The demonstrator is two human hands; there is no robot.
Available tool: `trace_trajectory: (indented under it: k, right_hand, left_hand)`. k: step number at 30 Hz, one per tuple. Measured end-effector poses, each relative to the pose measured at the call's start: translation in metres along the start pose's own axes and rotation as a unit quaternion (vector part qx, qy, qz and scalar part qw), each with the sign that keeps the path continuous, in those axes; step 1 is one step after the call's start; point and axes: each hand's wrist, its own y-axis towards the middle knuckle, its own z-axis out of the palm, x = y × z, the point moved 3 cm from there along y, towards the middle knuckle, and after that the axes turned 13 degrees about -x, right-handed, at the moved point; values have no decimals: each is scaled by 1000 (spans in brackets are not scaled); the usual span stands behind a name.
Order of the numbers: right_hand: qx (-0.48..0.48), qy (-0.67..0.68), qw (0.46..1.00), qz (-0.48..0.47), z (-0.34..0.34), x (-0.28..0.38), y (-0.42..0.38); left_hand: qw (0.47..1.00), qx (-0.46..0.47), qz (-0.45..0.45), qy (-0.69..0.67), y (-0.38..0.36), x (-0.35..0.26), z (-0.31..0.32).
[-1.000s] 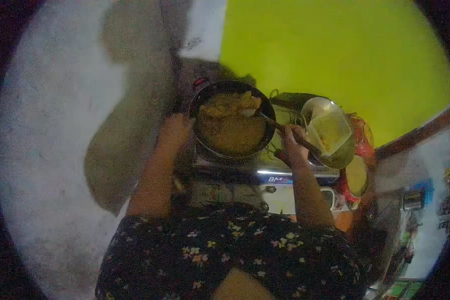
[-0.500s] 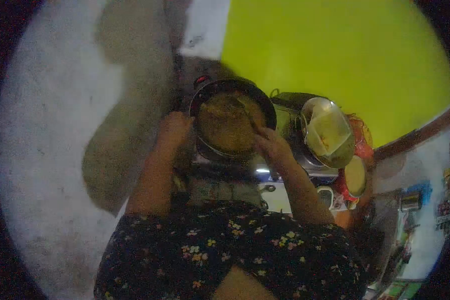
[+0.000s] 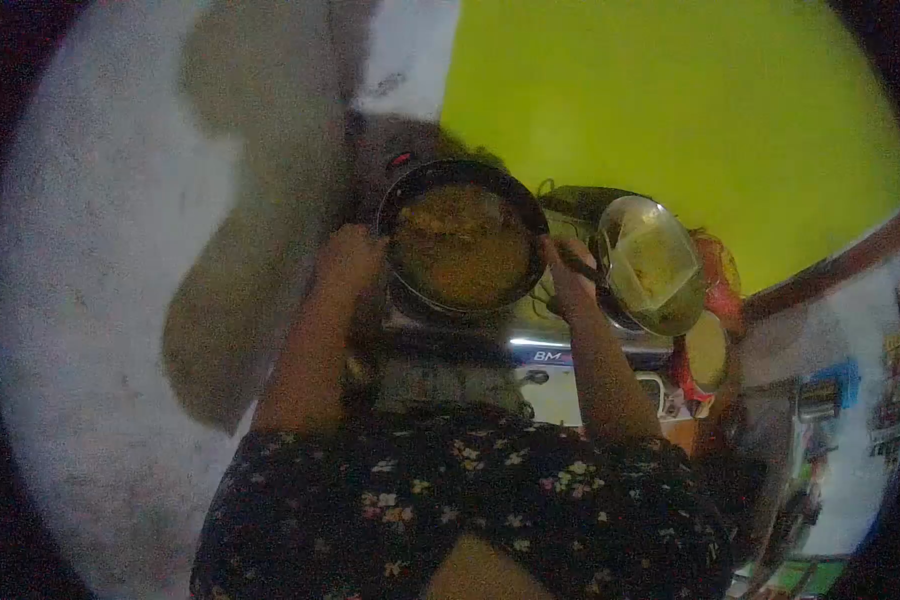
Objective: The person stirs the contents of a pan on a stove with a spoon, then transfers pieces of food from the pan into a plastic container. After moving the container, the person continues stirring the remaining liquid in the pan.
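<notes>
Pan: a dark, round, deep-walled pan [image 3: 467, 169] stands on the left part of a silver-grey stove [image 3: 530, 343] marked BM on its front strip; it lies directly between the two hands, a little forward of both.
Food in pan: a thick yellow-brown mixture [image 3: 460, 255] covers the bottom, lumpier toward the far side and smoother toward the near side.
Left hand: the left hand [image 3: 352, 262] is curled at the left side of the pan and touches it, appearing to grasp its edge or a side handle; the dim light hides which.
Right hand: the right hand [image 3: 570, 275] is closed around a long dark-handled utensil [image 3: 588, 268], just beside the pan's right rim.
Utensil: its handle slants across the right hand, the outer end pointing away from the pan; where its working end sits is too dark to tell.
Right of the right hand: a round, shiny metal dish [image 3: 622, 215], tilted in this view, carries a translucent, square plastic container [image 3: 660, 265] with yellowish residue inside; both sit near the hand.
Beyond the dish: a red, glossy object [image 3: 720, 275] and a round beige disc [image 3: 708, 350] sit close together, well apart from the pan.
Walls: a bright yellow-green wall [image 3: 670, 100] rises behind the stove.
Clothing: a black top with small pale flowers [image 3: 450, 490] fills the lower part of the view.
</notes>
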Motion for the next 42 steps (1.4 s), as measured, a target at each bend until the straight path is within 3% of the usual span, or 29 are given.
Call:
trace_trajectory:
  k: [1,2,5,7,11,14,17,18,20,22,24,26,29,33,36,38,40,42]
  right_hand:
    - [-3,36,996,87,-1,0,-2]
    - [6,23,996,90,-1,-25,7]
    - [-26,4,991,134,-12,9,3]
    - [-7,-34,995,91,-8,0,7]
    - [34,39,997,57,9,-33,10]
    - [67,64,988,121,6,-22,7]
    - [-41,11,996,84,-6,3,2]
    - [-40,39,995,82,-9,10,1]
    - [-37,94,992,76,-17,18,1]
    - [-32,61,997,29,-21,25,2]
    - [-33,88,995,41,-21,25,2]
    - [-38,175,977,113,-15,19,4]
    - [-14,81,994,72,-14,29,3]
    - [-11,136,983,119,-15,28,2]
    - [-4,168,981,98,-22,33,4]
    - [4,210,974,85,-19,16,6]
    - [-8,140,983,115,-23,50,-2]
    - [5,142,979,144,-20,42,-2]
  left_hand:
    - [1000,-5,-2,-16,-2,1,-2]
    - [999,-10,-3,-32,-4,1,-5]
    - [999,-39,-15,-33,0,7,4]
    - [998,-58,-17,-35,0,7,4]
    - [998,-46,-7,-53,-4,3,-10]
    - [999,-27,-12,-36,-2,3,-9]
    - [998,6,-36,-59,4,9,-7]
    - [996,22,-45,-75,6,11,-6]
    - [996,-39,-44,-61,4,20,10]
    - [997,-48,-35,-56,4,23,12]
    - [998,-2,-20,-59,10,24,12]
    - [999,-7,-8,-44,6,21,9]
    - [999,18,-26,-30,0,5,-9]
    - [1000,16,3,1,2,6,-6]
    - [997,77,-17,-8,5,2,-11]
    - [997,70,-22,-13,7,2,-7]
    - [999,45,-23,-9,9,2,-1]
    - [1000,2,-21,5,8,4,5]
